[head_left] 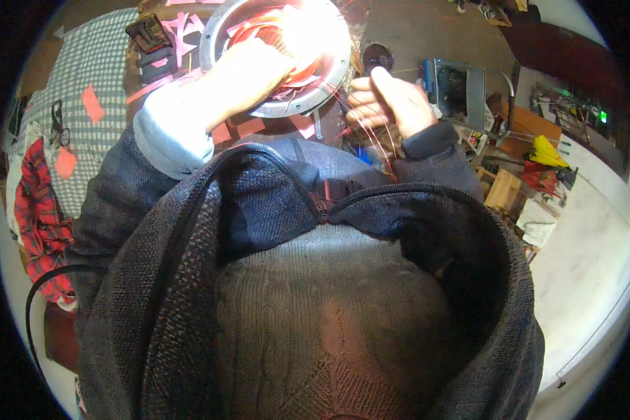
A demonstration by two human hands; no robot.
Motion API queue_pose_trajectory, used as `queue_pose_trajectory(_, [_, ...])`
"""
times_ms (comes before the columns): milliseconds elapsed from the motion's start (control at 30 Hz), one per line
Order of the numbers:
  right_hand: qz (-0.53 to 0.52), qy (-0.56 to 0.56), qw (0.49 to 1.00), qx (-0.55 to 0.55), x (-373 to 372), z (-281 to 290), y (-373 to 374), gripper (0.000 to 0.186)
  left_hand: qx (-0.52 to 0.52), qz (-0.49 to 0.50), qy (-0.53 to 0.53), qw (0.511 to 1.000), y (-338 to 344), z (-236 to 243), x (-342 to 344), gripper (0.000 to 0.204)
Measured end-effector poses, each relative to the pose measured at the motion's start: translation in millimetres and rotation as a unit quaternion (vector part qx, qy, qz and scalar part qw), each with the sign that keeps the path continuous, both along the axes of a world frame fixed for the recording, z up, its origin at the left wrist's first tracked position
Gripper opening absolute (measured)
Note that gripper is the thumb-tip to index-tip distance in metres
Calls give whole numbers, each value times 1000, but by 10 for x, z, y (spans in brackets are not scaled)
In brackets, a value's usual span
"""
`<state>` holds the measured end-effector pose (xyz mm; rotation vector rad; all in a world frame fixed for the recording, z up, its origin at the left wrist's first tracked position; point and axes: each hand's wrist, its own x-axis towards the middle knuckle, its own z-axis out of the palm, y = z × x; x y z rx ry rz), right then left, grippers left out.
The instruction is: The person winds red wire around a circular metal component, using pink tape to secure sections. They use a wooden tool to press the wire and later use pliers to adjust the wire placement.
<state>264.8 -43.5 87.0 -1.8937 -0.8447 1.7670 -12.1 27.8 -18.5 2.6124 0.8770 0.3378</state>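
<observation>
A round metal housing [329, 90] with coils of red-orange wire [302, 70] inside stands at the top centre, part of it washed out by glare. My left hand [248, 70] reaches over its left rim into the coils; its fingertips are hidden among them. Just right of the housing, my right hand [392, 103] is closed around thin red wires [334, 94] that run from the coils and hang down toward my jacket. A small dark round container [376, 56] sits just beyond my right hand.
Left are a checked cloth [77, 56] with pink paper pieces and scissors [57, 122], a dark device [147, 31] and a red plaid garment [38, 210]. Right are a metal-framed apparatus [462, 91], wood blocks [504, 189], a yellow item [546, 152] and other clutter.
</observation>
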Motion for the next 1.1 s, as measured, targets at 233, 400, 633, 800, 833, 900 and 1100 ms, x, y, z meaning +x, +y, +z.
queue_pose_trajectory(233, [168,87,979,-70,-213,201,-37,30,-27,-1,26,999,46,140,-3,18])
queue_pose_trajectory(400, [190,-14,975,111,-93,170,147,34,-30,-15,59,998,53,191,-16,27])
queue_pose_trajectory(633, [516,-359,630,457,-348,-601,682,21,-11,-2,32,999,85,30,24,32])
queue_pose_trajectory(800, [549,-398,629,381,-550,-947,839,26,22,5,45,999,27,-181,54,31])
queue_pose_trajectory(833, [551,-401,632,370,-575,-975,856,27,2,14,49,999,21,-205,60,31])
queue_pose_trajectory(900, [547,-406,638,358,-617,-997,889,29,-14,24,38,999,24,-215,64,31])
queue_pose_trajectory(1100, [494,-368,652,443,-501,-817,810,35,-41,5,-73,996,61,-45,73,35])
